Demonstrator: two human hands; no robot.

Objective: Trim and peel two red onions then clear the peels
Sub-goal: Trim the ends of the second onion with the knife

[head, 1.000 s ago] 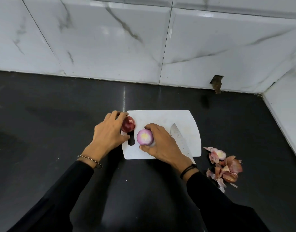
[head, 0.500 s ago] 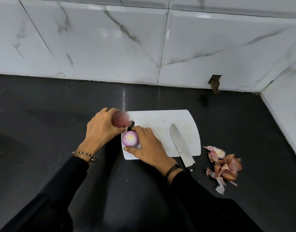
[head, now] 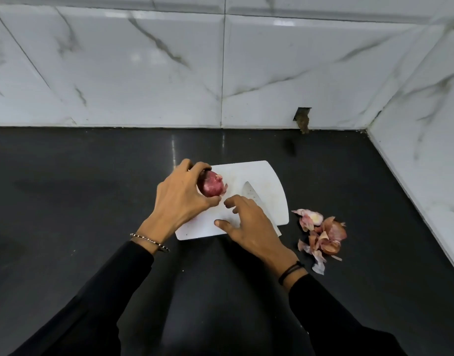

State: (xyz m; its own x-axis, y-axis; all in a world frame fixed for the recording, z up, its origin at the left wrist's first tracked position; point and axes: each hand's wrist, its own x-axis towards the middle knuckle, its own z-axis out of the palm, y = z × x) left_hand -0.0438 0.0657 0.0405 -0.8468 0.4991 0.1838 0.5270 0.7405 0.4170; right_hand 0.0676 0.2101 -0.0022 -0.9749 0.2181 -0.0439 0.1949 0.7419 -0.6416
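Fingers [head: 195,167] of the left hand [head: 178,199] are curled over an onion [head: 211,186], with the thumb closing under it, so it is gripped firmly at the upper left part of the white cutting board [head: 261,176]. Its red skin is on, and a loose flap of skin sticks out on its right side. Only this one onion shows in the frame.

At the centre of the frame the right hand [head: 249,227] holds nothing. Its fingers [head: 236,199] are loosely spread and slightly bent above the board. The onion lies just up and to the left of those fingertips, close but not touching, with the loose flap turned toward them. A knife [head: 250,192] lies on the board with its blade running from the middle of the board toward the lower right. The right hand covers its lower part, so the handle cannot be seen.

A heap of peels [head: 321,232] lies on the dark table [head: 92,188] just right of the board.

This onion looks yet to be peeled. The free right hand is the nearer one both to the flap and to the knife. A short reach up and left would meet the skin, while lowering the hand would meet the knife. The peels are not yet cleared.
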